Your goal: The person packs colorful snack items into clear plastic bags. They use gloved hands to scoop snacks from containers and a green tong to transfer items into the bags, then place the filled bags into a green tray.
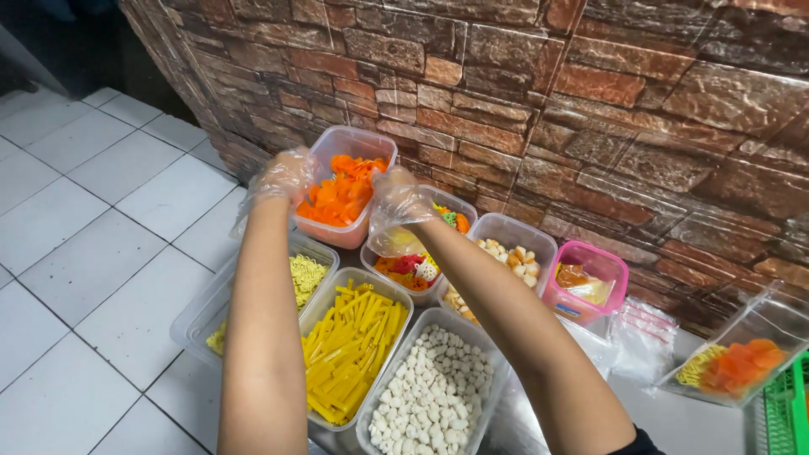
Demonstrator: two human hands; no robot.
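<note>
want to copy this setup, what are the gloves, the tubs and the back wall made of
Gloves on the left hand and right hand: thin clear plastic film, loose and crinkled. Tubs, such as the one with orange pieces: clear, glossy, rigid-looking plastic, contents showing through; the pink tub looks tinted. Brick-pattern wall: shiny, perhaps a moulded panel, not real stone.

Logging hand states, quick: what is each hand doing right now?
Left hand: gloved, gripping the rim of the tub of orange slices.
Right hand: gloved, reaching into that tub; whether it holds anything cannot be told.
</note>
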